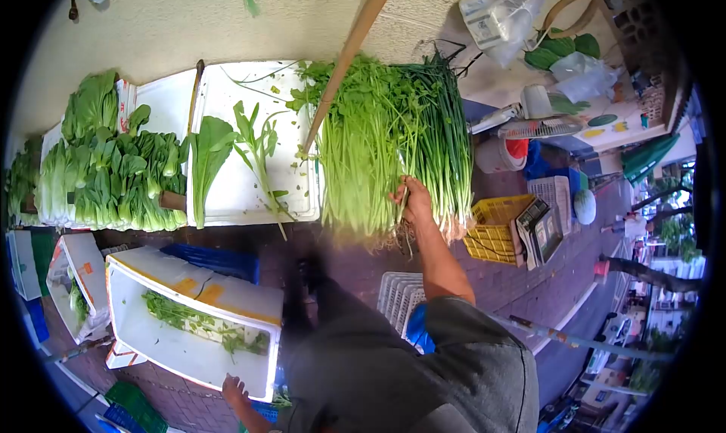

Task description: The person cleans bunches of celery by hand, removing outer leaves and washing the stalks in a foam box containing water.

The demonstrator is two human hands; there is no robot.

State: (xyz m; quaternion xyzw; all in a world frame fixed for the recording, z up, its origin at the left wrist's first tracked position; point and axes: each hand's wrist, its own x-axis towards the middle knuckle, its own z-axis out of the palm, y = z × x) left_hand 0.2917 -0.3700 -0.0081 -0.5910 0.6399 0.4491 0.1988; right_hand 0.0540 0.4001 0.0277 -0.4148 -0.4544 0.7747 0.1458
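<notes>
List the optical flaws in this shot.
Head view: fisheye curvature with black corners, bending the foam box's edges; bright, washed-out street background, tilted sideways; blur on the leafy green bunch's root ends and the dark-clad legs; right hand comparatively crisp.

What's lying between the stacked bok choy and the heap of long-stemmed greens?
A white tray holding broad leaves, a leafy stalk and scraps, plus a wooden pole's end, in the head view.
</notes>
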